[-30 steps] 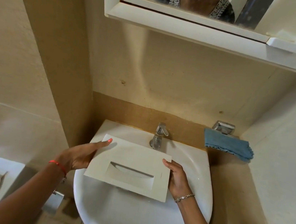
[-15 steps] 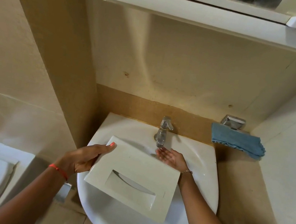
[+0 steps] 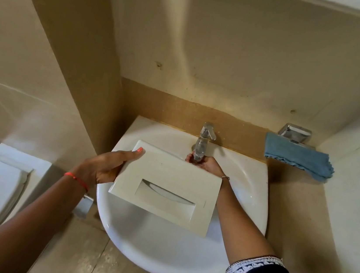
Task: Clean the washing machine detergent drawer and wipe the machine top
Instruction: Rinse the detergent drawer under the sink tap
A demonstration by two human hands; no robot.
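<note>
While drawer overhangs sink, blue cloth hangs nearby.

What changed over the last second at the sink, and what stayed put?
The right hand let go of the drawer and moved up to the tap, fingers curling round its spout. The left hand still grips the drawer over the sink; blue cloth unmoved.

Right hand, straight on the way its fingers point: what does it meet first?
The tap: the right hand points toward the basin's back, fingertips at the spout, apparently touching; depth unclear. Detergent drawer, in the left hand, is off that line.
</note>
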